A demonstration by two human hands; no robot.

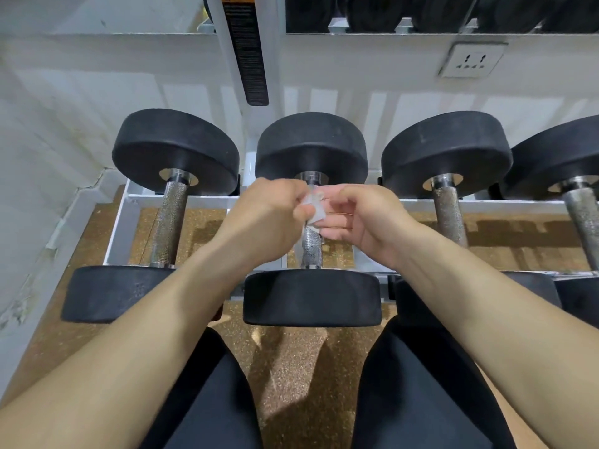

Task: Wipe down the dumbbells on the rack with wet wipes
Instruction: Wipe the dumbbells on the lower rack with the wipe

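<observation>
Head view: a small wet wipe (313,211), pale and crumpled, sits between two hands just above the knurled handle (311,246) of the second dumbbell from the left (311,298); the left hand (269,218) pinches one edge with curled fingers and the right hand (369,222) pinches the other, apparently to open or refold the sheet to a clean face before it meets the steel; the wipe hangs close over the handle's far end, though whether it touches cannot be told; the dumbbell lies across the white rack (129,202), its black heads at the front and back rails so the handle is free to reach; neighbouring dumbbells lie alongside at left (168,218) and right (449,209); a wall socket (471,59) sits above, and speckled floor (291,367) shows below
</observation>
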